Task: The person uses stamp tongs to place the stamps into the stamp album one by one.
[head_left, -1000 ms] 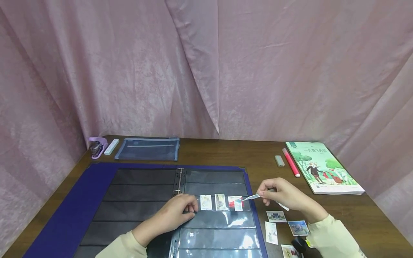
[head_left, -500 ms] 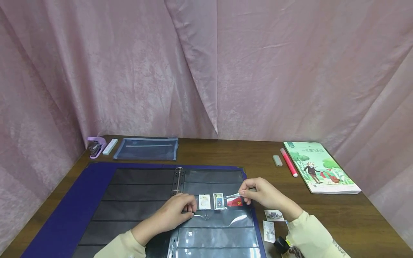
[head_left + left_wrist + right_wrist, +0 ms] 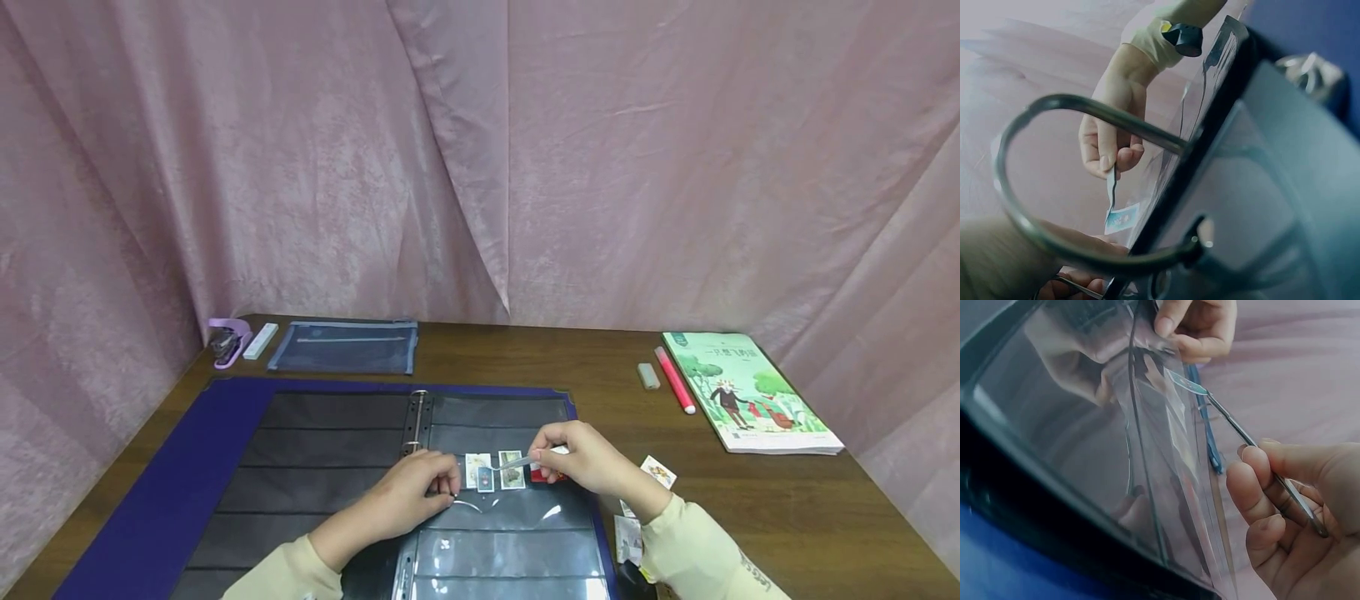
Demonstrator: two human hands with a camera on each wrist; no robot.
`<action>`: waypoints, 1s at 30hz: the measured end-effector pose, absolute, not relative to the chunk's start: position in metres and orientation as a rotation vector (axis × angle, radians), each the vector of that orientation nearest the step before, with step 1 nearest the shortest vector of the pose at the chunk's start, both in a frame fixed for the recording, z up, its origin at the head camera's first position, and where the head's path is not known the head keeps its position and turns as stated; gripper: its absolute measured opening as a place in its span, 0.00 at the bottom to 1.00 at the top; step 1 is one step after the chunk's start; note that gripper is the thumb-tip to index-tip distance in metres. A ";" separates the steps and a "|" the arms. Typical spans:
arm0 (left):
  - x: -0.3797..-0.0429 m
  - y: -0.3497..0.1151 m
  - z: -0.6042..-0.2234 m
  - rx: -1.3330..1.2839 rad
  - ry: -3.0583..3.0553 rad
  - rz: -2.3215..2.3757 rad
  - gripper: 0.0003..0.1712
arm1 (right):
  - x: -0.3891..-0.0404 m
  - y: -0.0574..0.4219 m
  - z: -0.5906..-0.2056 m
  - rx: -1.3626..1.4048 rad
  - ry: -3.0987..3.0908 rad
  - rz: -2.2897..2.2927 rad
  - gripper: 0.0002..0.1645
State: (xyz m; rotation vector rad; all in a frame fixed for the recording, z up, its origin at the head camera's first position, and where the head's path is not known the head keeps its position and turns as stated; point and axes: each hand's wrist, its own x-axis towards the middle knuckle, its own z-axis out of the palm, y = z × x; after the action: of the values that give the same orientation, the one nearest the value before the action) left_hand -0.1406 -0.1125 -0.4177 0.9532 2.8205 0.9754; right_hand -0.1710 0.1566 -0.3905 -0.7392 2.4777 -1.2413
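Observation:
My right hand (image 3: 577,454) pinches metal tweezers (image 3: 1232,422). Their tips hold a small blue stamp (image 3: 485,480) over the right page of a ring-bound stamp album (image 3: 506,550). In the left wrist view, the stamp (image 3: 1122,218) hangs from the tweezer tips, close to the clear page. My left hand (image 3: 412,493) lies by the binder rings, thumb and finger pinching the edge of a clear pocket strip (image 3: 1147,381). A pale stamp (image 3: 472,463), a green-toned stamp (image 3: 512,478) and a red one (image 3: 536,475) sit in that row, the red one partly behind my right hand.
Loose stamps (image 3: 628,542) lie right of the album, partly under my right sleeve. Behind are a green book (image 3: 757,392), a red marker (image 3: 675,381), an eraser (image 3: 648,376), a mesh pouch (image 3: 345,350), a white bar (image 3: 260,342) and a purple stapler (image 3: 228,342).
My right hand has moved left across the page, carrying the blue stamp in the tweezers from over the red stamp to beside the pale one. My left hand stays in place.

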 end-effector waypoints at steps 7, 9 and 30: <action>-0.141 -0.112 -0.419 0.965 2.824 0.975 0.12 | -0.169 0.148 -0.392 -0.762 2.494 -1.237 0.08; -0.141 -0.112 -0.419 0.961 2.820 0.977 0.12 | -0.169 0.146 -0.393 -0.770 2.497 -1.230 0.08; -0.140 -0.113 -0.420 0.916 2.816 1.018 0.11 | -0.158 0.136 -0.379 -0.843 2.488 -1.123 0.07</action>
State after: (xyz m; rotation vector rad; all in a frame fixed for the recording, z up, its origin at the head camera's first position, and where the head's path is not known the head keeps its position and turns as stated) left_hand -0.1398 -0.1125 -0.4201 0.9160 2.8163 1.0177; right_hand -0.1584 0.1359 -0.3789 -0.8427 2.4880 -1.1225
